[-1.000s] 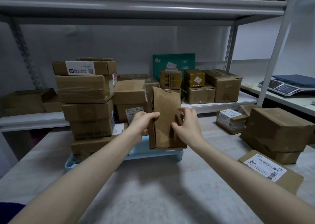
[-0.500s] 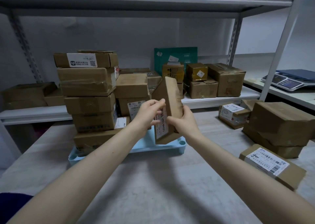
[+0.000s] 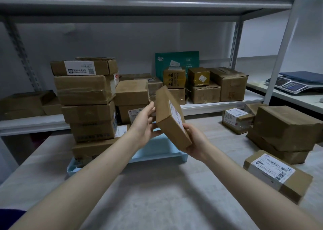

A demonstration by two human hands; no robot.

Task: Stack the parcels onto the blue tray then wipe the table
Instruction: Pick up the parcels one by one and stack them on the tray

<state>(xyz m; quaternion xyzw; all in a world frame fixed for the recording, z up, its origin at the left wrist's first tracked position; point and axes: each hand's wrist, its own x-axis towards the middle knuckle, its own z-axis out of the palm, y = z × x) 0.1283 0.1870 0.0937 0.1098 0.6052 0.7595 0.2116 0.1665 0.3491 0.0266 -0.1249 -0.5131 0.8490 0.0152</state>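
Boxes [image 3: 87,107] and an arm [image 3: 104,159] hide most of the tray [image 3: 162,153]. The held box [image 3: 167,124] has a label too blurry to read.

Parcel storeroom, metal shelving [image 3: 146,4], taped cartons [image 3: 83,89] (several labelled), seemingly a weighing scale [image 3: 288,85] at right
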